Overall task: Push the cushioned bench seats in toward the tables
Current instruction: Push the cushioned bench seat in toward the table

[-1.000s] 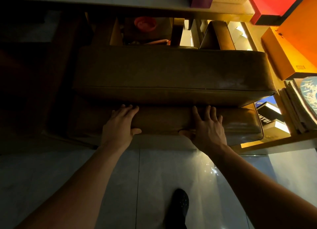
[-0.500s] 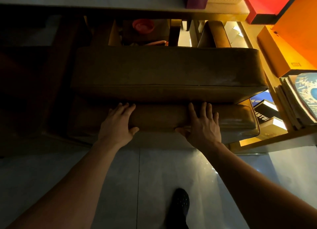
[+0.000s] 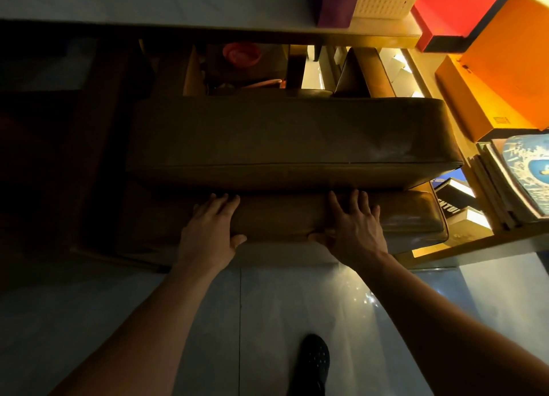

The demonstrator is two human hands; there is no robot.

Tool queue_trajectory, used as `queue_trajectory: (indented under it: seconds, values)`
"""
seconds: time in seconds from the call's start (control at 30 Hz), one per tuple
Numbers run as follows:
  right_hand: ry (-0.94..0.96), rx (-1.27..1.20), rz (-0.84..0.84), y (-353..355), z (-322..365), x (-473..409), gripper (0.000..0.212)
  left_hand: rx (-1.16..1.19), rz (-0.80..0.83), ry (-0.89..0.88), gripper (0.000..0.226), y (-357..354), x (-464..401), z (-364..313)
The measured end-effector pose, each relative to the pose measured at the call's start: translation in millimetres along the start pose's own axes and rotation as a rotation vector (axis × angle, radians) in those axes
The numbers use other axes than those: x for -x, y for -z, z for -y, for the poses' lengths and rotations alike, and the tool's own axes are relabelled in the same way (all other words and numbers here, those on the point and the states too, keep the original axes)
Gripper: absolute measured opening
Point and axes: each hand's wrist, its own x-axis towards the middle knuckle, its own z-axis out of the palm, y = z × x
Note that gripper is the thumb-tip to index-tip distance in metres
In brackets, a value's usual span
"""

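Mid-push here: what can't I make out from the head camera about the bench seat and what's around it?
Head view only:
- Lower bench seat: far part hidden under the upper cushion; left end lost in shadow.
- Fingertips of left hand and right hand: tucked under the upper cushion's edge.
- Seat base and legs: hidden by the cushion.
- Orange box and books: cut off by the right edge.

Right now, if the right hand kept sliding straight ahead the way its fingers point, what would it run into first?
The right hand lies flat on the lower cushion, fingers pointing away from the person. Straight on, they would likely meet the front face of the bigger upper cushion first; its edge seems to sit just past the fingertips.
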Motion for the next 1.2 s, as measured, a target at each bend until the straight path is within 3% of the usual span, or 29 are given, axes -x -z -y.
queue_trajectory:
  seconds: [0.4,0.63,0.87,1.2]
  values:
    - [-0.004,0.014,0.062,7,1,0,0.103,-0.010,0.062,0.067,0.083,7,-7,-7]
    - [-0.032,-0.046,0.227,32,2,2,0.112,-0.037,0.245,0.043,0.094,30,1,-7]
    - [0.030,-0.164,0.248,68,30,22,0.107,-0.081,0.227,-0.007,0.099,55,34,-8]
    - [0.025,-0.100,0.270,113,90,75,0.107,-0.005,0.202,-0.044,0.104,111,74,41]
